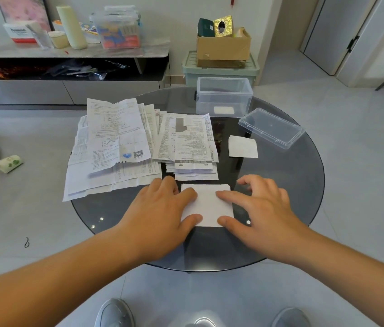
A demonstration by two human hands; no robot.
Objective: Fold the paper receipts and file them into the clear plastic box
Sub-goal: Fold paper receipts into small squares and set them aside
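Left hand (162, 208) and right hand (263, 208) are pressing spread fingers (186, 194) flat onto the folded receipt (207, 206), creasing it; next, probably, lifting it into the clear plastic box (224, 97).

table (292, 185): smoky dark grey glass
folded receipt (206, 205): plain white, at the table's near edge
receipt pile (120, 142): white with black print
clear plastic box (224, 96): colourless
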